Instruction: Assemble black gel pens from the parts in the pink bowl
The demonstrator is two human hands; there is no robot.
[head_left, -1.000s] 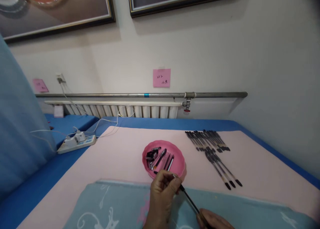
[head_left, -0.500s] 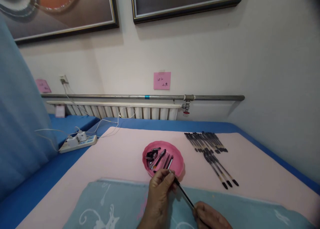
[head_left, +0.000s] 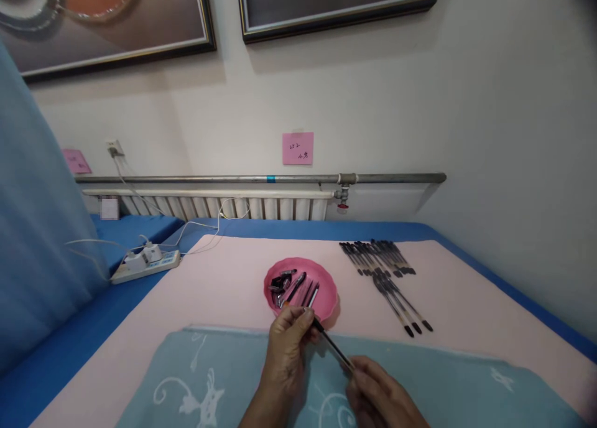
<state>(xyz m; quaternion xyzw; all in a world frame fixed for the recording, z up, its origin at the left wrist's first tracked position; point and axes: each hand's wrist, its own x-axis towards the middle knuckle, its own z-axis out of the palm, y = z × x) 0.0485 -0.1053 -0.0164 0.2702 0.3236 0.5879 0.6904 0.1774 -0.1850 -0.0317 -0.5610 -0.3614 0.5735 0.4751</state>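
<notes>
Beyond the pink dish [head_left: 329,290], the far edge of the blue bench [head_left: 280,229] runs below the radiator [head_left: 261,209], and the bench's right side slants toward the viewer well to the right of the dish. Pink sheet [head_left: 224,279] spreads widely to the dish's left, as far as a power strip [head_left: 147,267] on the blue margin; on the near side, teal cloth [head_left: 224,359] begins close by. Right of the dish, a packed row of dark sticks [head_left: 377,259] and three sticks [head_left: 395,300] slanting nearer take up part of the sheet. The slim dark stick [head_left: 336,349] is held in front of the dish, over the cloth, its long axis diagonal: one end toward the dish's near rim, the other away to the near right. At the dish end, the left hand [head_left: 285,347] has its grip pinched on the stick; whether it touches the rim I cannot tell. Farther from the dish, the right hand [head_left: 383,392] has its grip clamped on the other end, fingers hiding its tip.
</notes>
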